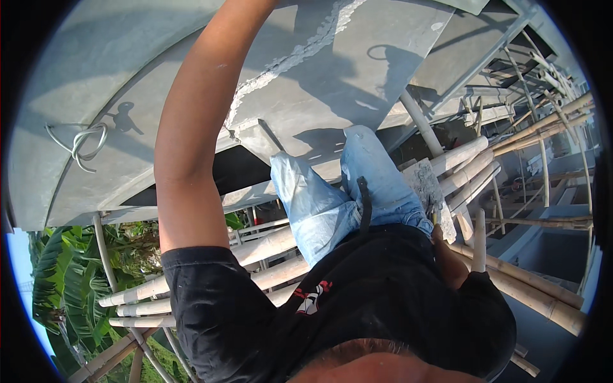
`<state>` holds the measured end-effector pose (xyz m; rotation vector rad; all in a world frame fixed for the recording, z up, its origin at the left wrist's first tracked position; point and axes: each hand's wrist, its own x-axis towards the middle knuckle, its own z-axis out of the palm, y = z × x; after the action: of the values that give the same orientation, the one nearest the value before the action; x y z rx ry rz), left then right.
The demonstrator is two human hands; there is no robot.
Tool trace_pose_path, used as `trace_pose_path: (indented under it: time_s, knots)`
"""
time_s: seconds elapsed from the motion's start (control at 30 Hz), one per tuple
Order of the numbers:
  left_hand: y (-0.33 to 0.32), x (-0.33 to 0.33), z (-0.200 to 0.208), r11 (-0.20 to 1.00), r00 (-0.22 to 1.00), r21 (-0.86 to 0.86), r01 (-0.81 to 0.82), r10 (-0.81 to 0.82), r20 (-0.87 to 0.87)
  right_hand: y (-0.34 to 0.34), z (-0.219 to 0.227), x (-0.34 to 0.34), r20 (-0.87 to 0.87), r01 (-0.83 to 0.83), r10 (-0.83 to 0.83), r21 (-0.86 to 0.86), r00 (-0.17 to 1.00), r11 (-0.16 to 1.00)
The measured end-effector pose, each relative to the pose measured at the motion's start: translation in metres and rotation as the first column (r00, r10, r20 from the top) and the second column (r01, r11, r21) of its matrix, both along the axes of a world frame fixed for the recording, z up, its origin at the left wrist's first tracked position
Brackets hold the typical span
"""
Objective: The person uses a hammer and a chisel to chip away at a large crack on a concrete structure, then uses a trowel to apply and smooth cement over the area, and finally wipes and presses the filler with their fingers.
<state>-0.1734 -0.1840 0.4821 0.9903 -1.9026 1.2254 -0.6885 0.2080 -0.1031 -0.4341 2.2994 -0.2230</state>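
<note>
My left arm (pixel 191 127) reaches up past the top edge across a grey concrete surface (pixel 274 96), and its hand is out of view. A pale, rough, freshly filled-looking seam (pixel 290 60) runs over that surface beside the arm. My right arm is bent at my side. Only a small part of my right hand (pixel 438 235) shows by my hip, its fingers hidden. Just beyond it is a thin tool-like piece (pixel 435 216), too small to name, at the edge of a cement-smeared board (pixel 423 182). Whether the hand holds it is unclear.
Bamboo poles (pixel 271 247) form scaffolding under my legs, and more poles (pixel 469 169) stand at the right. Below right is a deep drop to a lower structure (pixel 536 249). A looped wire or cord (pixel 83 143) sticks out at the left. Banana leaves (pixel 70 281) grow at lower left.
</note>
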Motion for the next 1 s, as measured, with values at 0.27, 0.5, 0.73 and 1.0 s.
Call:
trace_pose_path:
  time_s: [0.27, 0.5, 0.73, 1.0]
  knots:
    - [0.01, 0.006, 0.001, 0.993, 0.993, 0.027, 0.113, -0.112, -0.019, 0.022, -0.034, 0.01, 0.089, 0.054, -0.041, -0.149, 0.995, 0.987]
    - [0.061, 0.045, -0.176, 0.933, 0.824, 0.082, 0.35, -0.265, -0.5, 0.035, -0.074, -0.003, 0.284, 0.204, -0.113, -0.316, 0.952, 0.927]
    - [0.064, 0.055, -0.297, 0.92, -0.038, 0.331, 0.211, 0.346, -0.937, 0.028, -0.06, -0.022, 0.194, 0.038, 0.031, -0.342, 0.981, 0.939]
    - [0.035, 0.027, -0.293, 0.959, -0.228, 0.208, 0.194, 0.25, -0.941, 0.022, -0.002, 0.013, -0.209, -0.487, 0.469, -0.04, 0.858, 0.873]
